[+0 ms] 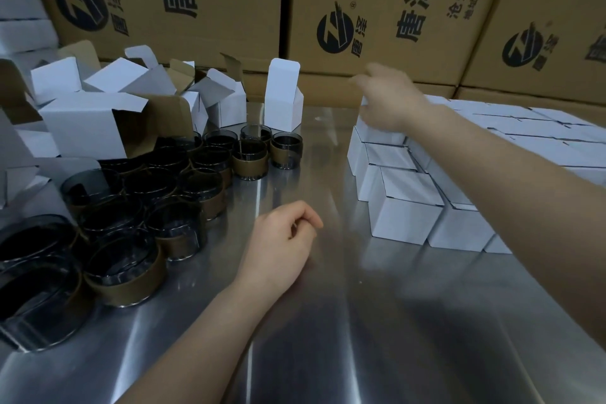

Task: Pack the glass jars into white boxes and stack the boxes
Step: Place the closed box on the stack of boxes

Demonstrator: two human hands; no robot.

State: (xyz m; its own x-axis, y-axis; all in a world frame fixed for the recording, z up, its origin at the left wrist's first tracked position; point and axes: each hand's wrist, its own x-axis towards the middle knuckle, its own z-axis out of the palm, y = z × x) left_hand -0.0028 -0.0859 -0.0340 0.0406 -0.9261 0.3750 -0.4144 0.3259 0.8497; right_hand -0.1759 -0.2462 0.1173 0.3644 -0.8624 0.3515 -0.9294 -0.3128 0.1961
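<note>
Several dark glass jars [177, 203] with brown paper bands stand crowded on the left of the steel table [328, 321]. Closed white boxes [406, 216] are stacked in rows at the right. My right hand [390, 98], blurred, reaches over the far corner of that stack and rests on the topmost white box [377, 133], fingers stretched out to the left. My left hand [282, 243] hovers low over the table's middle, fingers loosely curled, holding nothing. One open white box [283, 98] stands upright behind the jars with its flap up.
A heap of open, unfilled white boxes [98, 108] lies at the back left. Large printed brown cartons [393, 10] form a wall behind the table. More white boxes [19, 3] are piled at the far left.
</note>
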